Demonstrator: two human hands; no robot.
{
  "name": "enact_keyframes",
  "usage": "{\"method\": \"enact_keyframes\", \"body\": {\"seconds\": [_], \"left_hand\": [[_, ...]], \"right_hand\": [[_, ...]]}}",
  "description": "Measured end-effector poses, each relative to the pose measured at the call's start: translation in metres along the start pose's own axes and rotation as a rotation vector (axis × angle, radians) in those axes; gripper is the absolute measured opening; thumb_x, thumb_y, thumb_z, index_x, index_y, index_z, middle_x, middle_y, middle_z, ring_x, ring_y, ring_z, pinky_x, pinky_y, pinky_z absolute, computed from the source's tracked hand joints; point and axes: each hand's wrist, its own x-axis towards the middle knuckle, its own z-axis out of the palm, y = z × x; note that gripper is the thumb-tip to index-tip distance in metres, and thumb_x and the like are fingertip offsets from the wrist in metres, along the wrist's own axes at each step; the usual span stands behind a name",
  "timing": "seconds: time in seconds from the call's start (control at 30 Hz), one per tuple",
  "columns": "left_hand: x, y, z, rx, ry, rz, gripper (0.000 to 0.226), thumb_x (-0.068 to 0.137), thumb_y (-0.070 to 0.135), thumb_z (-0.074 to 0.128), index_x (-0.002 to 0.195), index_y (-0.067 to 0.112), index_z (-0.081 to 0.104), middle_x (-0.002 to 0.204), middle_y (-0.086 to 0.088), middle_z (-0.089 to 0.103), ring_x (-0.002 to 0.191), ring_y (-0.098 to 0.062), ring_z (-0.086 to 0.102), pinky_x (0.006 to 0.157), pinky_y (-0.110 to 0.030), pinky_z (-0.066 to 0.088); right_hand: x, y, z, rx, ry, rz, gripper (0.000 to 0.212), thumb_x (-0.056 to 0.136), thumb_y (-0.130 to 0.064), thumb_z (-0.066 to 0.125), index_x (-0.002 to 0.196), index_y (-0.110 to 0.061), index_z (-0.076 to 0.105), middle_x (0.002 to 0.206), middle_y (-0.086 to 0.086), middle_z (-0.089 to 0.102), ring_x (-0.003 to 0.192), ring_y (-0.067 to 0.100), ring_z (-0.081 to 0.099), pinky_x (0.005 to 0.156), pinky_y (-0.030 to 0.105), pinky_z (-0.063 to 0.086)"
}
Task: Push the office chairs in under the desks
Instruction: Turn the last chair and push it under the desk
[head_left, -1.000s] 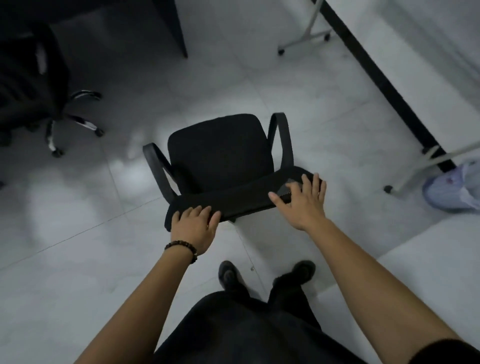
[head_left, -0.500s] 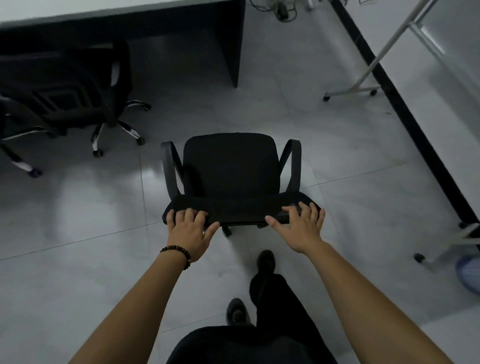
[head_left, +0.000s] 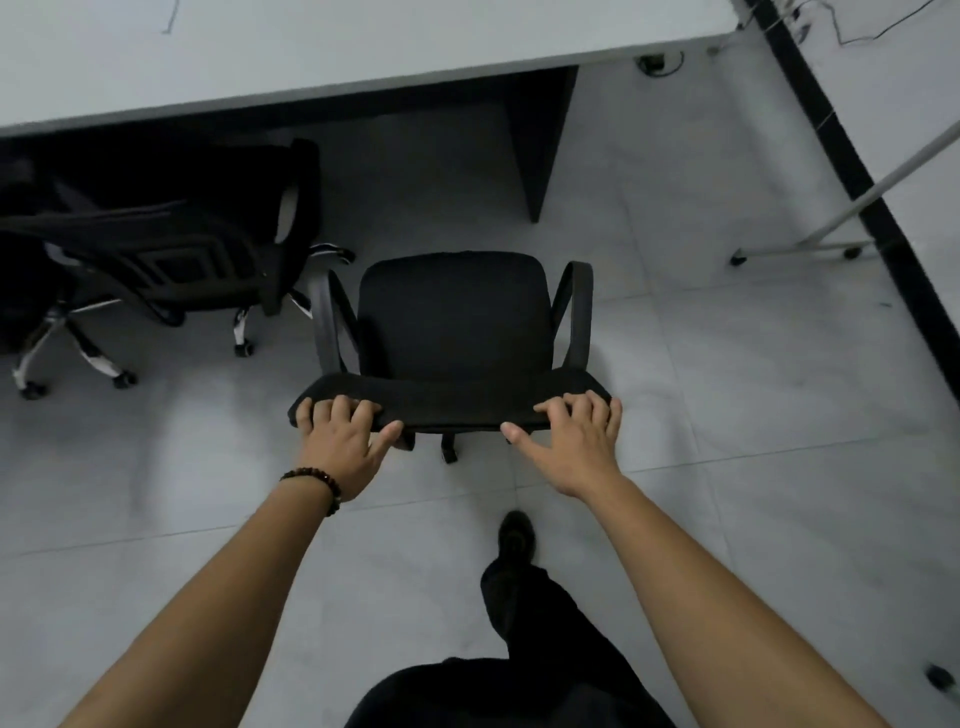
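Observation:
A black office chair (head_left: 453, 322) with two armrests stands on the tiled floor, facing a grey-topped desk (head_left: 332, 52) a short way beyond it. My left hand (head_left: 343, 441) grips the left end of the chair's backrest top, fingers curled over it. My right hand (head_left: 576, 441) grips the right end the same way, thumb spread below the edge. A second black office chair (head_left: 171, 244) sits at the left, partly under the same desk.
The desk's dark side panel (head_left: 540, 150) stands right of the gap ahead. A white rolling frame (head_left: 810, 244) stands at the right, by a black strip (head_left: 841, 156) along the floor. Cables (head_left: 660, 62) lie behind the desk. My foot (head_left: 514, 535) steps forward.
The chair has turned square to the desk and rolled closer to it. Both hands stayed on the backrest top, and the desk top has come into view.

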Motion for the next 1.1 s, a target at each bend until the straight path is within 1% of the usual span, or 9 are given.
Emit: {"method": "enact_keyframes", "body": {"seconds": [0.13,0.3,0.37,0.5,0.6,0.7,0.83,1.1], "left_hand": [[0.064,-0.016,-0.027,-0.002,-0.026,-0.018,0.06,0.094,0.063,0.02,0.13,0.026,0.049,0.129,-0.008,0.049,0.129,-0.032,0.038,0.117,-0.051,0.005],[0.131,-0.035,-0.054,-0.014,-0.013,-0.008,0.076,0.085,0.07,0.002,0.128,0.027,0.049,0.124,-0.006,0.051,0.126,-0.031,0.04,0.117,-0.051,0.007],[0.161,-0.04,-0.064,-0.019,0.011,-0.002,0.079,0.085,0.071,0.001,0.126,0.026,0.051,0.123,-0.006,0.051,0.125,-0.032,0.04,0.116,-0.051,0.006],[0.221,-0.05,-0.086,-0.022,0.033,0.021,0.072,0.089,0.069,0.006,0.124,0.026,0.052,0.12,-0.006,0.052,0.124,-0.031,0.041,0.116,-0.052,0.007],[0.265,-0.058,-0.106,-0.016,0.014,0.034,0.066,0.092,0.066,0.011,0.126,0.025,0.051,0.121,-0.005,0.051,0.124,-0.031,0.04,0.116,-0.052,0.006],[0.302,-0.06,-0.125,-0.024,0.014,0.048,0.064,0.093,0.066,0.013,0.126,0.025,0.05,0.121,-0.006,0.051,0.124,-0.031,0.04,0.116,-0.053,0.006],[0.338,-0.053,-0.141,-0.034,-0.012,0.042,0.062,0.093,0.065,0.016,0.123,0.024,0.051,0.122,-0.007,0.05,0.124,-0.032,0.039,0.116,-0.053,0.004],[0.391,-0.023,-0.158,-0.059,0.013,-0.009,0.063,0.093,0.065,0.017,0.126,0.023,0.051,0.123,-0.008,0.049,0.125,-0.033,0.038,0.117,-0.053,0.003]], "right_hand": [[0.066,-0.027,-0.027,-0.022,-0.042,-0.017,0.083,0.08,-0.089,0.021,0.136,-0.033,0.044,0.154,0.012,0.031,0.148,0.034,0.008,0.119,0.054,-0.009],[0.134,-0.055,-0.053,-0.053,-0.066,-0.008,0.082,0.079,-0.089,0.021,0.136,-0.034,0.044,0.154,0.012,0.03,0.148,0.034,0.009,0.119,0.054,-0.007],[0.162,-0.064,-0.062,-0.059,-0.047,-0.006,0.083,0.079,-0.089,0.019,0.135,-0.034,0.045,0.153,0.011,0.031,0.147,0.034,0.011,0.119,0.054,-0.006],[0.22,-0.084,-0.081,-0.08,-0.016,0.022,0.085,0.077,-0.09,0.018,0.133,-0.035,0.046,0.15,0.009,0.035,0.145,0.032,0.015,0.119,0.053,-0.005],[0.258,-0.099,-0.095,-0.079,0.0,0.044,0.084,0.077,-0.09,0.019,0.133,-0.035,0.047,0.149,0.008,0.035,0.143,0.032,0.016,0.119,0.053,-0.001],[0.293,-0.11,-0.11,-0.078,-0.008,0.064,0.087,0.075,-0.092,0.017,0.133,-0.035,0.047,0.149,0.008,0.035,0.143,0.032,0.015,0.118,0.054,0.002],[0.332,-0.111,-0.127,-0.059,-0.022,0.087,0.083,0.077,-0.091,0.025,0.135,-0.035,0.046,0.152,0.009,0.032,0.147,0.031,0.01,0.119,0.052,-0.008],[0.401,-0.094,-0.162,-0.066,-0.012,0.027,0.084,0.078,-0.091,0.026,0.136,-0.033,0.046,0.152,0.01,0.031,0.148,0.031,0.008,0.119,0.054,-0.011]]}}
